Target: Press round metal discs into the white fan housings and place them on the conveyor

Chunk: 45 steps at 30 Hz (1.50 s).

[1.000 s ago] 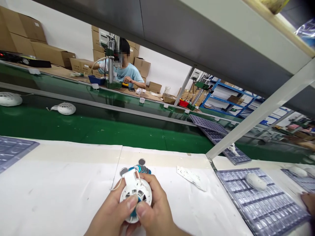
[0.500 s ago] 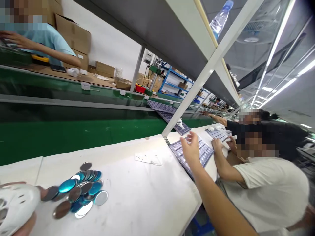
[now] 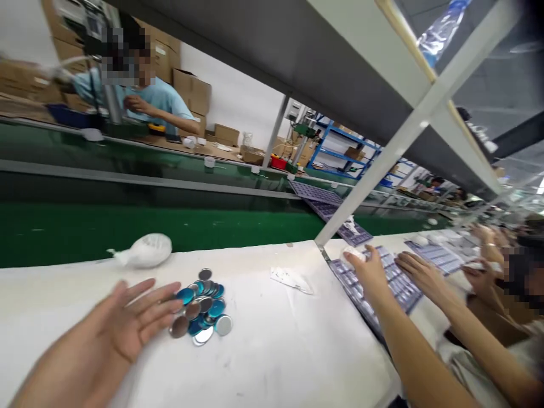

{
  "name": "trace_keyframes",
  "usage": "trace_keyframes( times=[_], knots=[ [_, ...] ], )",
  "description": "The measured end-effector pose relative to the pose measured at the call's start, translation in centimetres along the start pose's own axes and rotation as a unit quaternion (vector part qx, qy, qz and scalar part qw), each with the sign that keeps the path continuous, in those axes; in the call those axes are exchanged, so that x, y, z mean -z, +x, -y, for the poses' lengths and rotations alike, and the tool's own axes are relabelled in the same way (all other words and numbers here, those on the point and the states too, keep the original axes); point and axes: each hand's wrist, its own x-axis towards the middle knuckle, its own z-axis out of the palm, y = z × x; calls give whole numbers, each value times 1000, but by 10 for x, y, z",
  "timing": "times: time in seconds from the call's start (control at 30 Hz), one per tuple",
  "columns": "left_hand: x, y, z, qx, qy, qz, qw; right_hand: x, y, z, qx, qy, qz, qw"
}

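My left hand (image 3: 127, 331) is stretched out palm up, with its fingers spread and nothing in it. Its fingertips reach the near side of a pile of round metal discs (image 3: 205, 304), some silvery, some with blue film. Over the purple compartment tray (image 3: 393, 277), my right hand (image 3: 369, 275) has its thumb and fingers around a rounded white piece (image 3: 354, 254), partly hidden by the fingers. Beyond my left hand, a rounded white thing in a twisted white wrapper (image 3: 148, 251) lies where the table meets the green belt.
A torn plastic bag (image 3: 293, 280) lies on the white table (image 3: 272, 345). A slanting white post (image 3: 382, 161) rises beside the tray. A co-worker's hand (image 3: 420, 275) reaches over the same tray. More purple trays (image 3: 323, 207) rest across the green belt (image 3: 76, 226).
The white plastic housing has left my left hand, which is now open. The wrapped white thing has appeared at the belt's edge. My right hand now grips a white piece; the view has swung left.
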Motion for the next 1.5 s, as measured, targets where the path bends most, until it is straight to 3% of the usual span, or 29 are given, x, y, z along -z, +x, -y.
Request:
trace_keyframes(
  times=[0.1, 0.17, 0.2, 0.27, 0.33, 0.4, 0.5, 0.6, 0.7, 0.8, 0.9, 0.97, 1.07, 1.13, 1.5],
  knots=[
    [-15, -17, 9, 5, 61, 65, 996, -35, -81, 24, 77, 106, 197, 972],
    [-25, -28, 15, 45, 49, 117, 991, -58, -138, 44, 152, 244, 364, 886],
    [-29, -32, 17, 65, 26, 139, 988, -70, -162, 55, 167, 271, 414, 853],
    [-34, -38, 17, 82, -24, 156, 984, -93, -190, 75, 231, 245, 477, 812],
    [-35, -38, 12, 72, -71, 135, 986, -117, -191, 90, 333, 169, 490, 788],
    [-31, -33, 6, 52, -99, 88, 990, -141, -171, 98, 426, 112, 478, 760],
    [-24, -24, -2, 32, -126, 26, 991, -173, -134, 100, 500, 58, 484, 716],
    [-21, -21, -3, 38, -139, 6, 990, -192, -117, 94, 551, 11, 492, 674],
    [-21, -23, -1, 49, -130, 23, 990, -197, -117, 87, 562, -5, 476, 676],
    [-22, -28, 0, 25, -97, 77, 992, -187, -124, 83, 538, 11, 451, 712],
    [-24, -33, 2, -22, -54, 104, 993, -159, -140, 83, 490, 43, 435, 754],
    [-25, -34, 4, -45, -34, 106, 993, -134, -157, 83, 436, 88, 462, 767],
    [-25, -34, 10, -55, -9, 117, 992, -101, -185, 83, 286, 221, 554, 749],
    [-24, -33, 14, -53, 3, 128, 990, -90, -199, 84, 227, 274, 581, 732],
    [-9, -29, 35, -46, 76, 101, 991, -102, -211, 82, 411, 195, 466, 759]
  ],
)
